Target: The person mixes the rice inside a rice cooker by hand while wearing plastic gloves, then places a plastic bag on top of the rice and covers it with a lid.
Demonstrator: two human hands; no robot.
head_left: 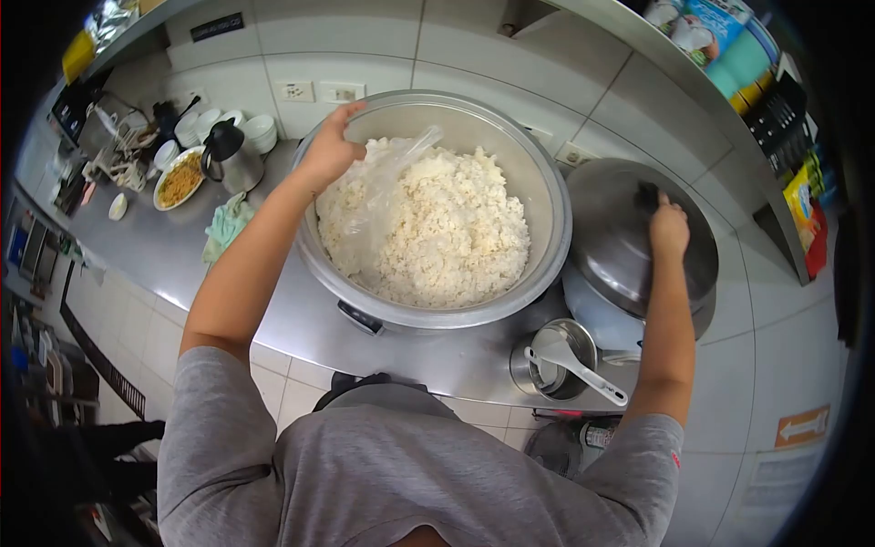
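Note:
A large round metal pot (556,201) full of white rice (460,228) stands open on the steel counter. Clear plastic film (375,205) lies over the left part of the rice. My left hand (335,146) is at the pot's upper left rim, its thumb and fingers apart, near the film. On the right, my right hand (669,226) is closed on the black knob of a big metal lid (606,214). The lid rests tilted over a pale container (597,305) beside the pot.
A metal container (519,369) with white utensils stands at the counter's front edge. Further left are a green cloth (228,223), a steel jug (232,159), a plate of food (180,180) and stacked white cups (261,132). A shelf (679,82) with packages hangs above right.

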